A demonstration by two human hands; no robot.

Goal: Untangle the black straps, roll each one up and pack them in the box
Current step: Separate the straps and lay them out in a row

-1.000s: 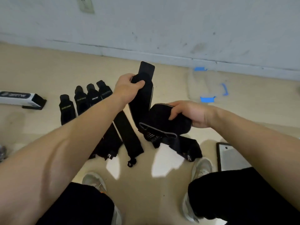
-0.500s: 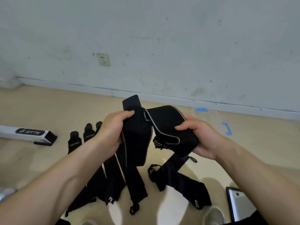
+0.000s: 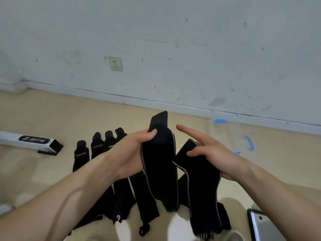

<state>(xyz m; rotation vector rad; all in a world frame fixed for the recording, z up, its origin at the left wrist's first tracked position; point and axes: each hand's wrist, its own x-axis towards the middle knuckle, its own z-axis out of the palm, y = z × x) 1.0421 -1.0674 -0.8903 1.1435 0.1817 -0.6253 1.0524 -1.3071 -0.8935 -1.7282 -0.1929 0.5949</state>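
Observation:
I hold a wide black strap [image 3: 159, 164] with grey edging up in front of me. My left hand [image 3: 130, 153] grips its upper part, thumb over the front, and the tip sticks up above the hand. My right hand [image 3: 215, 153] holds the strap's other length [image 3: 201, 180] between thumb and palm, with the index finger stretched out straight. Both lengths hang down toward the floor. Several more black straps [image 3: 81, 153] lie side by side on the floor behind my left forearm. The long white and black box [image 3: 33, 140] lies on the floor at the left.
Beige floor meets a white wall with a socket [image 3: 115, 63]. Blue tape marks [image 3: 250, 143] are stuck on the floor at the right. A flat grey device [image 3: 260, 225] lies at the bottom right corner.
The view has tilted up. The bunched part in my right hand has opened out and now hangs down as a long length. My right index finger has straightened.

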